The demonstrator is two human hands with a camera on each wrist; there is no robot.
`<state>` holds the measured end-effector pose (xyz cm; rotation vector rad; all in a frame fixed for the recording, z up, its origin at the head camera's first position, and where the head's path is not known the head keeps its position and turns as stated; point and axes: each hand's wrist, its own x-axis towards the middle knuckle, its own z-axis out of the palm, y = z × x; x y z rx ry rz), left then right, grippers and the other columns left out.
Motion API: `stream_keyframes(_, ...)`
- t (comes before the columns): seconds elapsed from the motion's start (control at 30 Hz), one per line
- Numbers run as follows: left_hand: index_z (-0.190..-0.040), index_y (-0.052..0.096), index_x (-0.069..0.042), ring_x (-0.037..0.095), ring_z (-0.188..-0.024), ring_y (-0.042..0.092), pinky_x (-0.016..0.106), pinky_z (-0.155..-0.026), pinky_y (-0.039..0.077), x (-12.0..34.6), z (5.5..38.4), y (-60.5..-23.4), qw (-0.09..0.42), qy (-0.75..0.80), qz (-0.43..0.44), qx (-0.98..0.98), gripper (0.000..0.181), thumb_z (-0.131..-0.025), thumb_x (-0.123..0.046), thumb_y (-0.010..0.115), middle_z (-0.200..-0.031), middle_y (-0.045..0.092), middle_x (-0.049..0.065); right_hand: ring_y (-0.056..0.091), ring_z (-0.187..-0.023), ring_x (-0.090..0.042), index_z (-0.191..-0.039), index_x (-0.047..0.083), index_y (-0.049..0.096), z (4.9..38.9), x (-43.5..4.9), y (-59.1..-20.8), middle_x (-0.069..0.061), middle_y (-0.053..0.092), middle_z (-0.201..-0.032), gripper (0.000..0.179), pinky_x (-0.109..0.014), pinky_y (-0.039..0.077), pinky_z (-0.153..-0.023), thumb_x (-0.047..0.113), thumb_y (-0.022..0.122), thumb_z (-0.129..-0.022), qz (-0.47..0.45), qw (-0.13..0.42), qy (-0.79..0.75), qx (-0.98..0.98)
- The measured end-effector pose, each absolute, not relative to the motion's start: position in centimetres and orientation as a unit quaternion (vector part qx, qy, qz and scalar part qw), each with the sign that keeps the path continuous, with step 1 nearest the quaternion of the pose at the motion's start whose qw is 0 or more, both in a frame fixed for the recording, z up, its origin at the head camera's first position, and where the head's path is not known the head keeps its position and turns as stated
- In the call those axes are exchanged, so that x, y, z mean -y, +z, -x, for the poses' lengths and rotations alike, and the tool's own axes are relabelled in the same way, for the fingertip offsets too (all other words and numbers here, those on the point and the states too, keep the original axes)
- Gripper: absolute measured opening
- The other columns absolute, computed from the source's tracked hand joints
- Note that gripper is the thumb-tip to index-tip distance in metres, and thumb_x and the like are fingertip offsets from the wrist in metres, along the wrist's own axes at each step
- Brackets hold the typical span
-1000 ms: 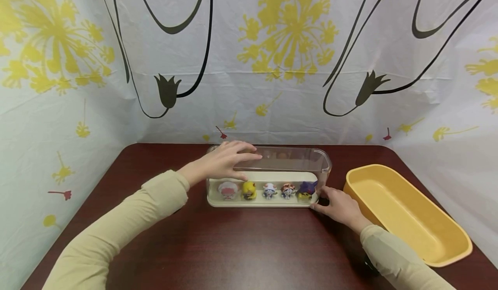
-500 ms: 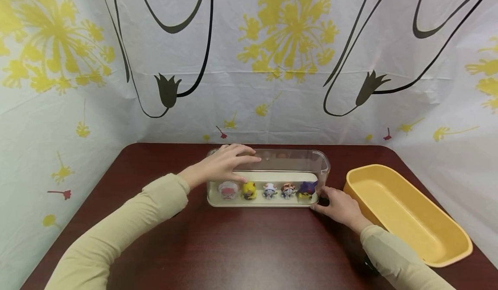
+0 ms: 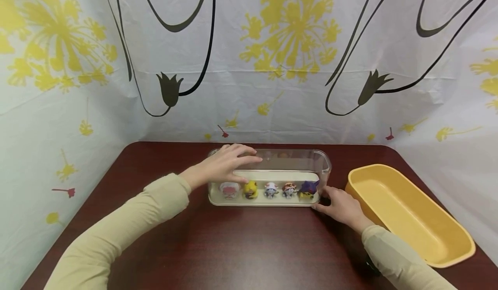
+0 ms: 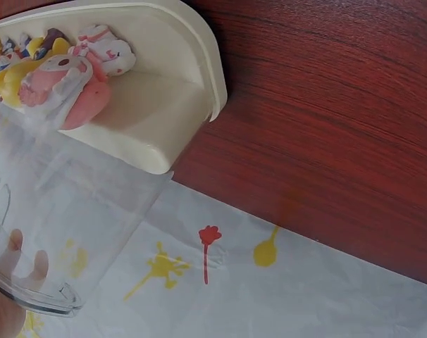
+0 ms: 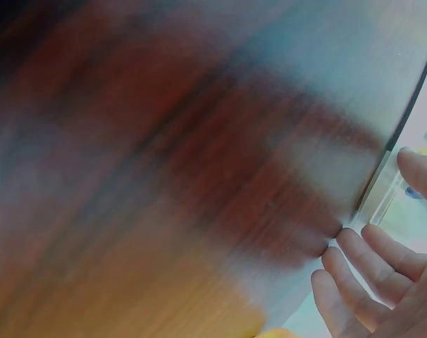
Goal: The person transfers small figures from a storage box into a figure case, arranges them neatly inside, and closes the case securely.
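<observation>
A clear plastic cover (image 3: 288, 160) stands over a cream display base (image 3: 268, 202) near the back of the table. Several small figures sit in a row on the base: a pink-and-white one (image 4: 62, 88) at the left end, a yellow one (image 3: 250, 189), and a purple one (image 3: 308, 189) at the right end among them. My left hand (image 3: 223, 164) grips the cover from above at its left part, fingers spread across the top; its fingertips show through the plastic in the left wrist view. My right hand (image 3: 343, 206) holds the base's right front corner, thumb at the front.
A yellow oblong bin (image 3: 408, 216) with an open top stands at the right, close beside my right forearm. Behind the dark red wooden table (image 3: 249, 246) hangs a white patterned sheet (image 3: 272, 108), which also rises at both sides.
Over the first half second, my left hand and the clear cover sink slightly. Since then both hands stay in place; the whole head view shifts a little.
</observation>
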<state>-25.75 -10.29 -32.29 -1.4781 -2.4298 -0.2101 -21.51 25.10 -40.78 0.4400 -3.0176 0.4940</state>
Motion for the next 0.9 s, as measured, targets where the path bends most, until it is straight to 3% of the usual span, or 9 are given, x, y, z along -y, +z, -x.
stream_keyframes(0.3, -0.129, 0.045, -0.019, 0.025, -0.116, 0.035, 0.047, -0.089, 0.029, 10.1, 25.5, -32.3, 0.147, -0.062, 0.507, 0.847, 0.06, -0.077, -0.044, 0.063, -0.127, 0.04, 0.005, 0.058, -0.075, -0.022, -0.093, 0.012, 0.058, 21.4, -25.2, -40.8, -0.005, 0.062, -0.088, 0.04, -0.039, 0.043, -0.053, 0.043, 0.069, -0.071, -0.149, 0.03, 0.161, 0.975)
stream_keyframes(0.6, -0.129, 0.045, -0.025, 0.021, -0.119, 0.034, 0.044, -0.092, 0.027, 10.1, 25.4, -32.2, 0.16, -0.042, 0.491, 0.855, 0.054, -0.084, -0.055, 0.044, -0.128, 0.042, 0.0, 0.058, -0.078, -0.023, -0.095, 0.011, 0.058, 21.7, -25.2, -41.0, -0.005, 0.062, -0.09, 0.041, -0.04, 0.043, -0.056, 0.043, 0.069, -0.071, -0.149, 0.026, 0.161, 0.975)
stream_keyframes(0.9, -0.132, 0.042, -0.02, 0.023, -0.127, 0.02, 0.047, -0.098, 0.014, 11.3, 24.7, -31.3, 0.243, -0.063, 0.439, 0.863, 0.06, -0.087, -0.058, 0.032, -0.137, 0.031, 0.005, 0.058, -0.08, -0.024, -0.094, 0.013, 0.058, 21.8, -25.4, -41.0, -0.005, 0.062, -0.091, 0.041, -0.041, 0.043, -0.057, 0.045, 0.067, -0.072, -0.152, 0.018, 0.165, 0.974)
